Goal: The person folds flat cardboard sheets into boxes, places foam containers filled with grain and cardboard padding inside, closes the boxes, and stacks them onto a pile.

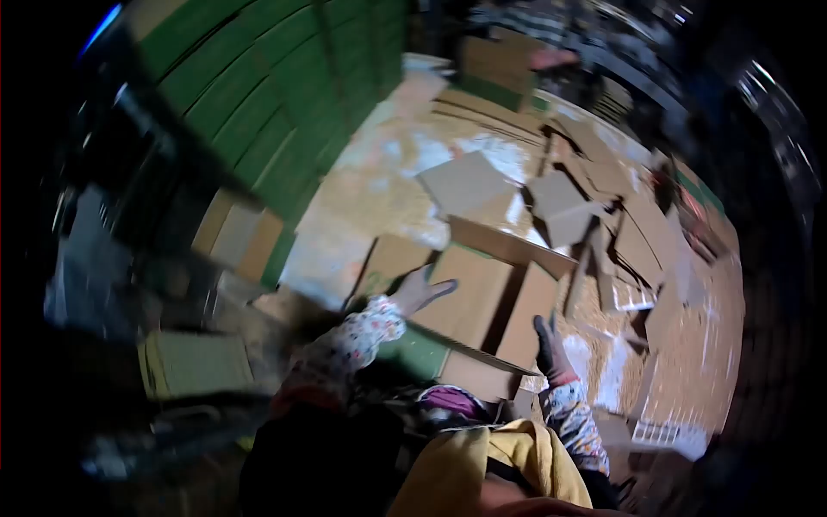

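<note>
A cardboard box (468, 293) with its flaps partly raised lies on the table in front of me; its near side is green. My left hand (419, 291), gloved in grey, is at the box's left edge with thumb and fingers apart. At the right edge, beside the raised right flap (527, 319), is my right hand (553, 351), also gloved, its thumb or finger pointing up and its palm side toward the box. Neither hand shows anything gripped between its fingers.
Green boxes (284, 95) are stacked at the upper left. Loose cardboard pieces (472, 183) and grey sheets (562, 207) lie beyond the box and to its right on the worn table (370, 189). An open carton (237, 233) stands at the left.
</note>
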{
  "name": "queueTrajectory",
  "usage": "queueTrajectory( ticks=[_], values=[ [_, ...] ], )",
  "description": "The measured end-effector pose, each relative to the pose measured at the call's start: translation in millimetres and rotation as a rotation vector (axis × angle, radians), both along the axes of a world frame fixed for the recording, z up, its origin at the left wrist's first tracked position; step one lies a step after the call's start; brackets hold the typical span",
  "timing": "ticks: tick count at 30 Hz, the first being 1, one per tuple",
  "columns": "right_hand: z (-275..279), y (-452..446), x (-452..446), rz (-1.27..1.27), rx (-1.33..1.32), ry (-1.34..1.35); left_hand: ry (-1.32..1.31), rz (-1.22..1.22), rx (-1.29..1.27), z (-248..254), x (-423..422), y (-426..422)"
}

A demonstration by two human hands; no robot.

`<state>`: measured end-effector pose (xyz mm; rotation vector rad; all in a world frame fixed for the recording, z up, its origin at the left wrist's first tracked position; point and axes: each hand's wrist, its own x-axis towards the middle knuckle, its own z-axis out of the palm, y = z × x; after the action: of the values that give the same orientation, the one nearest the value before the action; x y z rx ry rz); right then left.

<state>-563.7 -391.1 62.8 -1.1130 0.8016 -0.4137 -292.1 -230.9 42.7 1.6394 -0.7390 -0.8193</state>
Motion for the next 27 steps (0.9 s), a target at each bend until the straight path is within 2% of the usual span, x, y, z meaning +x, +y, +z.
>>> queueTrajectory(
  ticks=[1, 2, 3, 4, 5, 6, 7, 8, 9, 10, 12, 14, 16, 17, 18, 19, 20, 21, 22, 24, 26, 27],
  values=[
    [1, 10, 6, -0.11, 0.118, -0.044, 0.146, 0.038, 0.188, -17, 10, 2],
    [-13, 14, 2, -0.121, 0.163, -0.047, 0.544, 0.127, 0.02, 1, 9, 16],
    [-29, 12, 0, -0.151, 0.195, -0.053, 0.983, 0.375, -0.288, -6, 9, 28],
    [-44, 14, -1, -0.14, 0.421, -0.179, 0.862, 0.357, -0.241, 0, 17, 54],
    [-32, 27, 10, -0.114, 0.55, -0.244, 0.741, 0.323, -0.174, 13, 23, 83],
    [-18, 40, 23, -0.089, 0.681, -0.299, 0.22, 0.32, -0.114, 26, 27, 116],
    [7, 58, 38, 0.118, 0.736, -0.424, -0.421, 0.354, -0.017, 45, 44, 158],
    [19, 74, 56, 0.067, 0.768, -0.4, -0.757, 0.49, -0.015, 57, 72, 196],
    [32, 91, 77, 0.013, 0.792, -0.378, -0.835, 0.683, -0.117, 69, 104, 230],
    [54, 126, 109, -0.196, 0.393, -0.206, -1.031, 0.855, -0.171, 62, 156, 273],
    [73, 171, 156, -0.326, -0.012, -0.089, -0.563, 1.345, -0.1, 92, 232, 336],
    [60, 204, 193, -0.364, -0.347, -0.087, -0.391, 1.555, -0.086, -10, 366, 434],
    [-23, 191, 209, -0.284, -0.724, -0.2, 0.142, 1.406, -0.565, -61, 407, 456],
    [-27, 206, 237, -0.163, -0.677, -0.263, 0.019, 1.354, -0.403, -101, 429, 468],
    [-29, 222, 266, -0.044, -0.623, -0.319, -0.372, 1.27, -0.048, -145, 441, 475],
    [-5, 266, 307, 0.037, -0.481, -0.238, -0.683, 1.192, 0.196, -182, 448, 482],
    [19, 311, 349, 0.114, -0.343, -0.147, -0.818, 1.147, 0.325, -217, 448, 488],
    [18, 330, 389, 0.187, -0.509, 0.014, -0.695, 1.166, 0.428, -277, 470, 505],
    [17, 348, 430, 0.26, -0.676, 0.172, -0.537, 1.131, 0.5, -274, 453, 504],
    [-53, 361, 487, 0.267, -0.888, 0.105, -0.406, 1.092, 0.552, -244, 436, 492],
    [-64, 383, 513, 0.23, -0.421, -0.222, -0.387, 1.072, 0.567, -232, 440, 490],
    [-54, 380, 512, 0.266, -0.412, -0.209, -0.381, 1.066, 0.574, -231, 438, 490]
  ],
)
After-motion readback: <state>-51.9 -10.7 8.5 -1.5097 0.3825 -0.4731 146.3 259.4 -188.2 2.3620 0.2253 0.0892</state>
